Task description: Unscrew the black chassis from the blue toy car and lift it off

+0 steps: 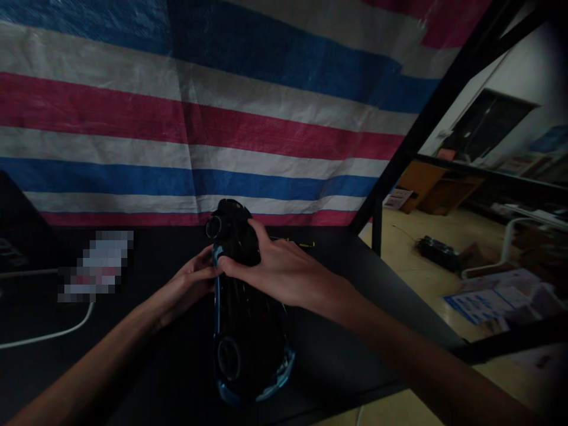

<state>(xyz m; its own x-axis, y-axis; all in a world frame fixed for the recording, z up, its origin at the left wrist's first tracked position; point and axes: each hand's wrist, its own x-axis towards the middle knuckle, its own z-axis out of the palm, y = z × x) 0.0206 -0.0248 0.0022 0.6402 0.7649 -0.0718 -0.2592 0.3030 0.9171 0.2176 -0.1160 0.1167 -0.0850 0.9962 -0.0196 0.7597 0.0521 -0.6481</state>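
A toy car (248,337) with a blue body and dark underside is held up over the black table, its underside and two wheels facing me. My left hand (189,283) grips the car's left side, fingers partly hidden behind the blue edge. Across the chassis lies my right hand (284,269), thumb on the blue left edge and index finger reaching toward the far end, closed round the car. Behind the right hand, a thin tool with a yellow handle, apparently a screwdriver (307,244), rests on the table.
A blurred-out pale object (100,266) with a white cable (66,337) is at left on the black table (355,296). A striped tarpaulin (266,130) hangs behind, beside a black frame post (412,136). Papers and a dark car-like object (437,251) are on the floor at right.
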